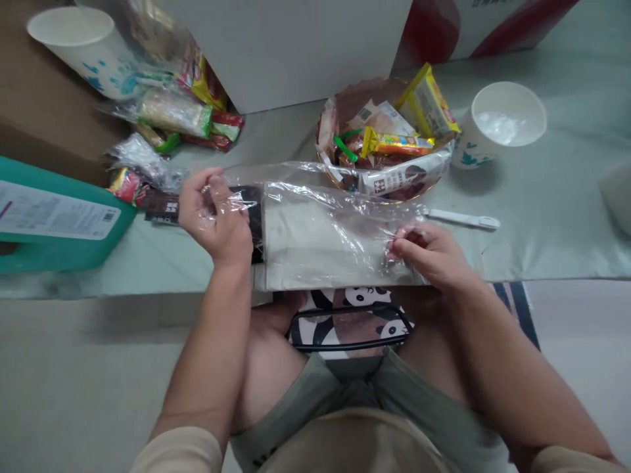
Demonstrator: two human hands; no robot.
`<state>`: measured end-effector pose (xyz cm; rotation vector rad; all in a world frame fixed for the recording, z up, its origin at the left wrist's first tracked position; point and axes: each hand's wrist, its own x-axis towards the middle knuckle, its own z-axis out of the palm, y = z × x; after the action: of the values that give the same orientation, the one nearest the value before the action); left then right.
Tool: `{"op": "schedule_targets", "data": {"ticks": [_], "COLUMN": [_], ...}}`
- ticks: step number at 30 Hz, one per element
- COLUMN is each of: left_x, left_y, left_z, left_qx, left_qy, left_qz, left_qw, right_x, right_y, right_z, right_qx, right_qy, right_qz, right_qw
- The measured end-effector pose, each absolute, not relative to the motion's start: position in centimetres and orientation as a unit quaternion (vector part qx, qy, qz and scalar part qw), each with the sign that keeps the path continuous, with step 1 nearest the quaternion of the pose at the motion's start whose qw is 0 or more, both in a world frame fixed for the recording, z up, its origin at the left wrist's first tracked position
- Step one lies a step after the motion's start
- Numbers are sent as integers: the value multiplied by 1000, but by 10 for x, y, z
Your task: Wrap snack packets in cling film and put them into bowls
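Note:
A clear plastic bag (325, 230) is stretched sideways between my two hands, just above the table's front edge. My left hand (214, 213) pinches its left end, fingers closed on the film. At the opposite end my right hand (426, 249) has the gathered plastic between thumb and fingers. Through the film, beside my left hand, shows a dark flat rectangular thing (257, 223); I cannot tell whether it lies inside the bag or behind it. Behind the bag stands a bowl (325, 148) of wrapped snacks. A white plastic utensil or cutter (463, 219) lies past my right hand.
Paper cups stand right (510, 121) and far left (81, 52). Wrapped snacks (175, 112) are piled at left, near a green container (59, 217) and a brown box (44, 98). A large white box (305, 46) is at the back. Below the edge is a panda-print item (350, 328).

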<state>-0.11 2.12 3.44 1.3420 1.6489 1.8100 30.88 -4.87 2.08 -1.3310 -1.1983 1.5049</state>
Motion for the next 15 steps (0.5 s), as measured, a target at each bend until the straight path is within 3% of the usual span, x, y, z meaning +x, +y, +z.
{"op": "schedule_targets", "data": {"ticks": [6, 11, 15], "left_x": [0, 5, -1], "left_y": [24, 21, 20], "left_z": [39, 36, 29], "left_qx": [460, 479, 497], "left_qy": [585, 600, 595], "left_qz": [649, 609, 598], "left_qw": [158, 199, 202], "right_x": [306, 287, 280], "right_y": [-50, -44, -40], "right_z": [16, 19, 16], "right_qx": [-529, -514, -521], "right_qy": [-412, -247, -233], "right_qz": [623, 644, 627], "right_qw": [402, 511, 531]}}
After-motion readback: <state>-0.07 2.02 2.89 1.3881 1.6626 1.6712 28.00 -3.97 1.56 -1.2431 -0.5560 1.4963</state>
